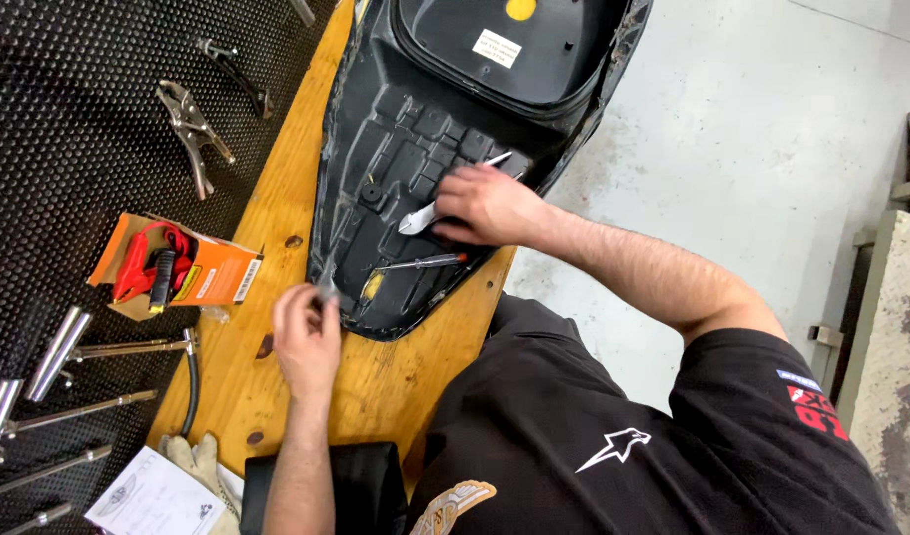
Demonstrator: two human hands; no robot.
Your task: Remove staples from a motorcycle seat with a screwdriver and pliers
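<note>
On the wooden bench [277,213], upturned black seat base [396,168]; right hand [487,205] fingers clenched on silver pliers [420,216] atop it; left hand [306,337] fingers pinch its edge; red-handled screwdriver [420,263] lies loose there.

Wooden workbench [277,208] beside black perforated mat [69,149], pale concrete floor [752,129].

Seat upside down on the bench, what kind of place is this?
Probably a motorbike repair workshop: the black seat lies underside up on a wooden bench, with pliers and a screwdriver nearby.
</note>
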